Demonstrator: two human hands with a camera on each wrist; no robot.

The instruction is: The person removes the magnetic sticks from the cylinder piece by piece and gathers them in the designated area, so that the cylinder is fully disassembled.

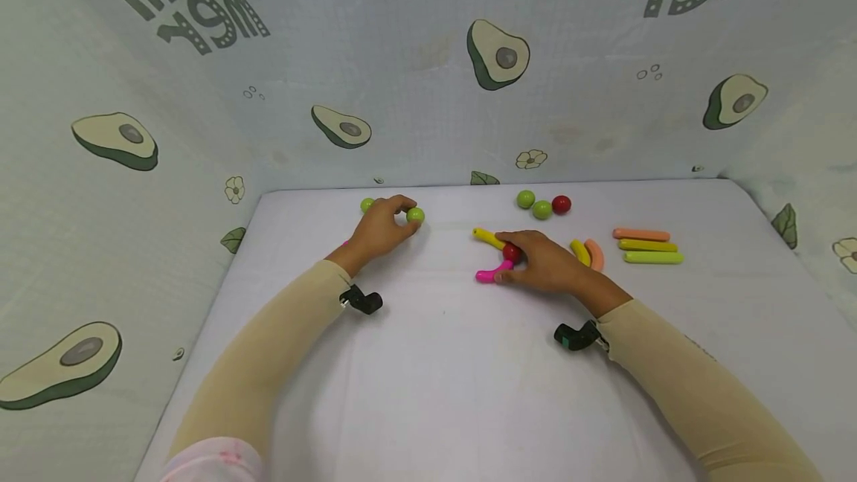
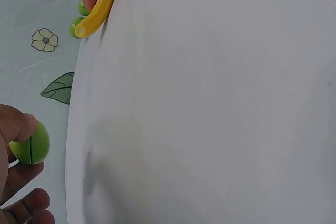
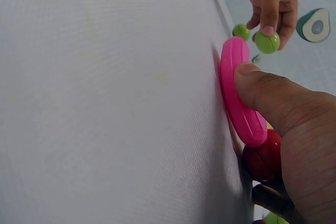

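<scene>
Between the thumb and fingertips of my left hand [image 1: 378, 230] is a small green ball [image 1: 416, 216], with a seam line across it in the left wrist view. My right hand [image 1: 545, 262] grips a red ball [image 1: 512, 253] at the middle of the table. A yellow curved stick [image 1: 488, 237] and a pink curved stick [image 1: 492, 274] meet this ball and spread out to the left. In the right wrist view the thumb presses along the pink curved stick [image 3: 236, 87], and the red ball [image 3: 262, 156] is partly hidden behind the hand.
Another green ball [image 1: 367, 204] sits behind my left hand. Two green balls [image 1: 542, 210] and a red ball [image 1: 562, 204] stand at the back. Right of my right hand lie yellow and orange curved sticks [image 1: 594, 254], then a row of straight sticks [image 1: 647, 245].
</scene>
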